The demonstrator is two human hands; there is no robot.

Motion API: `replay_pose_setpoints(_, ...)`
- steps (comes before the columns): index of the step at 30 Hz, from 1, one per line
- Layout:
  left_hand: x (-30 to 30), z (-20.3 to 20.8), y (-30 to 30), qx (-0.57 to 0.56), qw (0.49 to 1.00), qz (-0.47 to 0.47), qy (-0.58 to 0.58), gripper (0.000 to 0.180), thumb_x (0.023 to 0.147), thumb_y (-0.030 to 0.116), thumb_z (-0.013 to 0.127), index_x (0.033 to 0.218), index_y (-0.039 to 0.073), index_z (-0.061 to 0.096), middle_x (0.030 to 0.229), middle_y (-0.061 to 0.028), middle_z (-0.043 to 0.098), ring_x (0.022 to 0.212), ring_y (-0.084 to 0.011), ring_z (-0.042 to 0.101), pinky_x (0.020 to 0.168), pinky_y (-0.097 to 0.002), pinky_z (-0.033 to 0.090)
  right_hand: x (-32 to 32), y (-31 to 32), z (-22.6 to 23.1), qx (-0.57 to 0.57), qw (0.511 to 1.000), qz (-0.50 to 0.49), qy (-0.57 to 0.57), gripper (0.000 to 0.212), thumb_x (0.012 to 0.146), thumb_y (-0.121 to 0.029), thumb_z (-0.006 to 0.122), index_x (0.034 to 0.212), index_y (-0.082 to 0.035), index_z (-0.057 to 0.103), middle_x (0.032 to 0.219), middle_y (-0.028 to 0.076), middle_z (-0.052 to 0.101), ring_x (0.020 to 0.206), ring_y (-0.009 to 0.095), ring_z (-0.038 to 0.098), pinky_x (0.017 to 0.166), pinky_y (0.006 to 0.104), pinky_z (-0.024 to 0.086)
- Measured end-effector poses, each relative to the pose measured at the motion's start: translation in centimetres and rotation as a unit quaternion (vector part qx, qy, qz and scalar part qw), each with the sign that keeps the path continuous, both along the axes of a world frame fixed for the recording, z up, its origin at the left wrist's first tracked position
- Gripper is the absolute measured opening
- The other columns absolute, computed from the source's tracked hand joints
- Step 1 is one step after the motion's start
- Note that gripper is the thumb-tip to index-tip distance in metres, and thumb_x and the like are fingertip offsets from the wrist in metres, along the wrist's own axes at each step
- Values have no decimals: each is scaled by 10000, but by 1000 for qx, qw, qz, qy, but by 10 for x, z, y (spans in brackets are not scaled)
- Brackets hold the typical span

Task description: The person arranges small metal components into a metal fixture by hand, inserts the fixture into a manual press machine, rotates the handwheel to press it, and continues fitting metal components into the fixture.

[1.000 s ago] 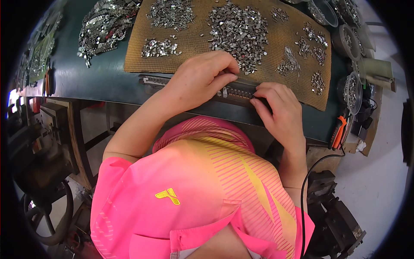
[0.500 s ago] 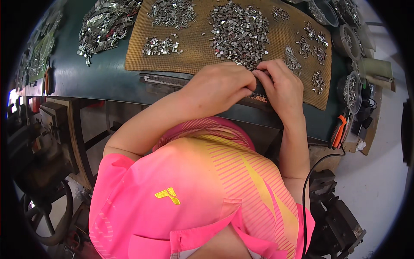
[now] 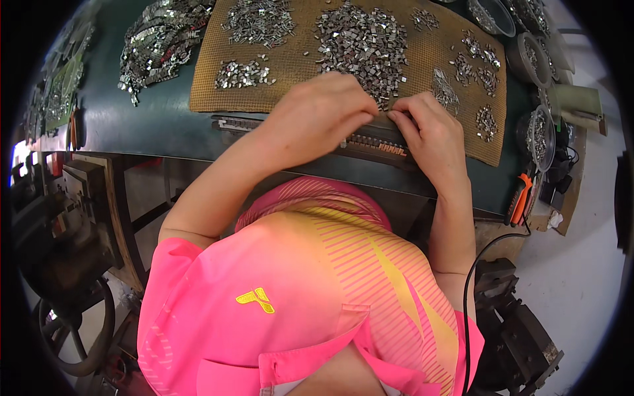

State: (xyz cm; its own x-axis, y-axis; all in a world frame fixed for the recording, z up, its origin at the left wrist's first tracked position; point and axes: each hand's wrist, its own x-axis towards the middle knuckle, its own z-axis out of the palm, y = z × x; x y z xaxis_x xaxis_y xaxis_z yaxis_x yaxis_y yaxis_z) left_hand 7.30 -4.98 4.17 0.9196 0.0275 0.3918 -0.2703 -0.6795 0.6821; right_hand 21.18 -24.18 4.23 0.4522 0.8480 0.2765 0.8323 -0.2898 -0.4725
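My left hand [image 3: 323,113] reaches over the near edge of the brown mat, its fingers closed in a pinch at the foot of a big pile of small metal pieces [image 3: 362,43]. Whatever sits between those fingertips is too small to make out. Just to its right, my right hand [image 3: 432,132] is also pinched, with thumb and forefinger close together; its fingertips hide any piece there. Under and between the hands runs a long dark metal rail [image 3: 238,123]. A row of small metal links [image 3: 376,145] stands along it, coppery toward the right end.
The textured brown mat [image 3: 297,72] carries several smaller heaps of metal bits. Linked metal strips [image 3: 162,43] lie in a bundle at the far left. Clear plastic tubs [image 3: 540,138] of parts line the right edge, near orange-handled pliers [image 3: 518,198]. A black cable [image 3: 472,277] hangs by my right arm.
My left hand has shifted up and left, away from the rail, toward the big pile. A gap has opened between the hands, uncovering more of the row of links. My right hand has barely moved.
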Motion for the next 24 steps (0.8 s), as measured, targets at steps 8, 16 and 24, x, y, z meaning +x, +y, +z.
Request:
replay_pose_setpoints(8,14,-6,-2,103,994,31,10,151,870,156,773,975,67,710,922,-86,634,926,-312,648,795,-417,538,-12,-10,4,29,999,12,-12,113,913,-86,744,991,-64,666,956,72,683,831,294,683,710,394,540)
replay_pose_setpoints(16,23,-16,-10,201,978,48,-33,158,834,162,778,879,92,644,886,-59,584,862,-268,616,741,-381,536,-34,-15,3,46,997,67,7,162,882,-57,751,1018,-55,662,1031,83,707,954,309,682,826,410,527)
replay_pose_setpoints(24,18,-10,-3,113,992,51,-7,154,845,135,767,922,61,656,879,-86,624,885,-301,649,745,-422,541,-24,-6,-1,72,997,-4,41,102,907,-94,758,976,-58,692,959,88,701,853,300,688,725,385,537)
